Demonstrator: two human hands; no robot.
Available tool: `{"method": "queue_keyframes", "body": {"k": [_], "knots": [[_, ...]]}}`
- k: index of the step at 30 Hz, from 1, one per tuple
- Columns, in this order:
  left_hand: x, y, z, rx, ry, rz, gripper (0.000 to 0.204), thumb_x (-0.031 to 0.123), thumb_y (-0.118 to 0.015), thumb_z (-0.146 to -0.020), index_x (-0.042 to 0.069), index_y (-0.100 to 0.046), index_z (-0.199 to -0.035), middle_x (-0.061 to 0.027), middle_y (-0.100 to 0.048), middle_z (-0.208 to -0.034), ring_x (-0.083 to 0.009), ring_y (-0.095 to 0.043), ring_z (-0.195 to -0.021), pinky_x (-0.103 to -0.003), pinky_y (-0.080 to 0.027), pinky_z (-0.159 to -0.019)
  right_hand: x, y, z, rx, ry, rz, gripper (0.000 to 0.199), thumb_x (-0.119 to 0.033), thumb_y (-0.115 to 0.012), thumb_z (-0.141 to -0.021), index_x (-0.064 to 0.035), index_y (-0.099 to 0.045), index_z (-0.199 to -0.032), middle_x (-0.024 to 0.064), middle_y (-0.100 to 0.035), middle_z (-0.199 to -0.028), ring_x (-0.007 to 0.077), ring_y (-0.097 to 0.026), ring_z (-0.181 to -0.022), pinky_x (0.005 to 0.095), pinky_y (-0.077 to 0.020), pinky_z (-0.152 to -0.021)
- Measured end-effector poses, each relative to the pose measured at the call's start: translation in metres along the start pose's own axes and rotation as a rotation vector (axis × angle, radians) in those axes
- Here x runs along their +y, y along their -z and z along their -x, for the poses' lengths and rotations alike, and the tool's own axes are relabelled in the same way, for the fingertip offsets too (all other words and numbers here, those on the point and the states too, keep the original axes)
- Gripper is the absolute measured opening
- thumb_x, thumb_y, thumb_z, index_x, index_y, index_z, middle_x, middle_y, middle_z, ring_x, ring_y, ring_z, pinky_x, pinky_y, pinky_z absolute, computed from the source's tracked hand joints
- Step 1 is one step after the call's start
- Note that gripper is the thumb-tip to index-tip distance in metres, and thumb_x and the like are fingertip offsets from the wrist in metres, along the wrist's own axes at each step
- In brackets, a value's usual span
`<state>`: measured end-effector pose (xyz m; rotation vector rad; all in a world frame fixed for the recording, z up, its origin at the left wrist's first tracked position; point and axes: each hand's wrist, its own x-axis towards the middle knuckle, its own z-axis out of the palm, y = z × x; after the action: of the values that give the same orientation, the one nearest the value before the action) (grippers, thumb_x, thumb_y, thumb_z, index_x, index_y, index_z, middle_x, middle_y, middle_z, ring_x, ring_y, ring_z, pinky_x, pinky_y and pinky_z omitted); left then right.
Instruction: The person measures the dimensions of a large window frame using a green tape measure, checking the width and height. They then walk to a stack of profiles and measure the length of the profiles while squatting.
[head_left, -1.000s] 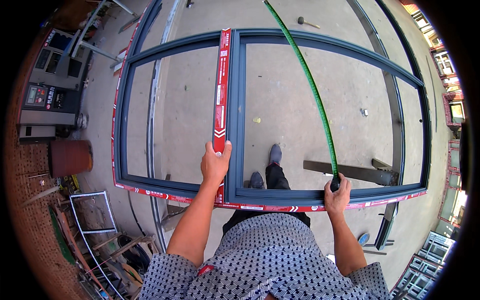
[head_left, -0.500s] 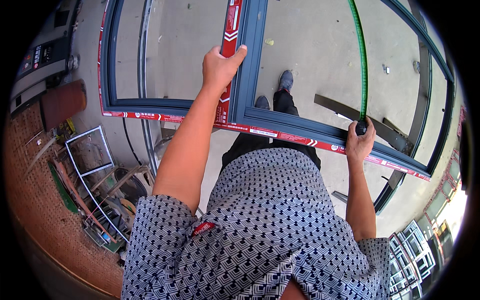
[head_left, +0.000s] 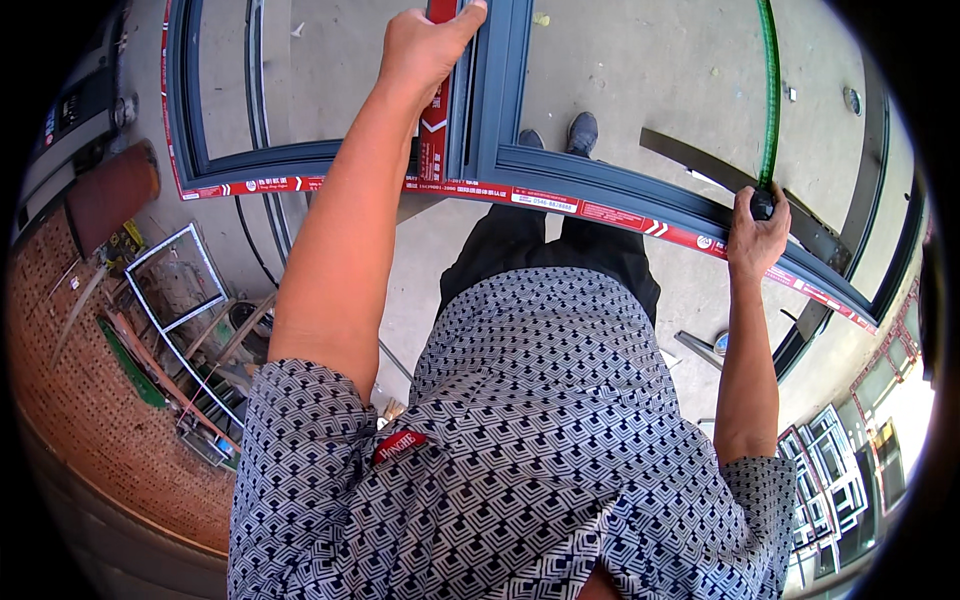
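Your left hand (head_left: 425, 48) clamped on the top-centre red bar (head_left: 432, 135), your right hand (head_left: 757, 235) around the upper-right tape measure (head_left: 763, 206)

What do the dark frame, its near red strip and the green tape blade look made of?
Dark frame: probably coated aluminium with a satin blue-grey finish; its crisp, stepped profile suggests extrusion, though plastic remains possible. Red strip: likely printed plastic film, lying thin and flat with white graphics. Green tape blade: perhaps thin lacquered steel, judging by its narrow ribbon form; fibreglass isn't ruled out.
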<state>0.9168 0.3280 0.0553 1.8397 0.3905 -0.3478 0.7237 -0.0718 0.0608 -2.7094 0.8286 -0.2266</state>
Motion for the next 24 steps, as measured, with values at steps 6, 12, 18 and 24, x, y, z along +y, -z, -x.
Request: {"method": "queue_keyframes", "body": {"k": [6, 12, 18, 24], "knots": [[0.013, 0.001, 0.003, -0.080, 0.035, -0.011, 0.041, 0.034, -0.074, -0.094, -0.007, -0.076, -0.101, -0.0109, -0.073, -0.087, -0.0181, -0.067, -0.075, -0.037, -0.054, -0.066, 0.000, -0.001, 0.001, -0.002, -0.014, 0.008, 0.054, -0.040, -0.073, -0.088, -0.0032, -0.067, -0.128, 0.0173, -0.068, -0.119, 0.0315, -0.068, -0.106, 0.0395, -0.0519, -0.097], [-0.002, 0.002, -0.003, -0.153, -0.036, 0.158, 0.036, 0.029, -0.072, -0.095, -0.006, -0.075, -0.102, -0.0111, -0.073, -0.087, -0.0192, -0.068, -0.075, -0.038, -0.054, -0.066, 0.004, -0.002, 0.001, -0.007, -0.001, -0.026, 0.057, -0.042, -0.074, -0.088, -0.0016, -0.068, -0.128, 0.0183, -0.069, -0.117, 0.0308, -0.068, -0.107, 0.0386, -0.0504, -0.099], [-0.003, -0.006, -0.009, -0.199, 0.042, 0.235, 0.035, 0.025, -0.070, -0.096, -0.008, -0.071, -0.108, -0.0157, -0.074, -0.091, -0.0251, -0.072, -0.075, -0.040, -0.058, -0.067, 0.006, 0.000, 0.006, 0.032, -0.026, -0.032, 0.060, -0.045, -0.074, -0.086, -0.0019, -0.069, -0.127, 0.0170, -0.073, -0.112, 0.0273, -0.071, -0.102, 0.0355, -0.0508, -0.098], [-0.005, -0.003, -0.016, -0.127, 0.050, 0.179, 0.035, 0.023, -0.068, -0.097, -0.009, -0.069, -0.111, -0.0173, -0.074, -0.093, -0.0273, -0.072, -0.076, -0.041, -0.060, -0.068, 0.017, -0.010, 0.000, 0.053, -0.054, 0.054, 0.067, -0.061, -0.070, -0.085, -0.0130, -0.070, -0.132, 0.0131, -0.076, -0.113, 0.0267, -0.072, -0.107, 0.0354, -0.0511, -0.099]]}}
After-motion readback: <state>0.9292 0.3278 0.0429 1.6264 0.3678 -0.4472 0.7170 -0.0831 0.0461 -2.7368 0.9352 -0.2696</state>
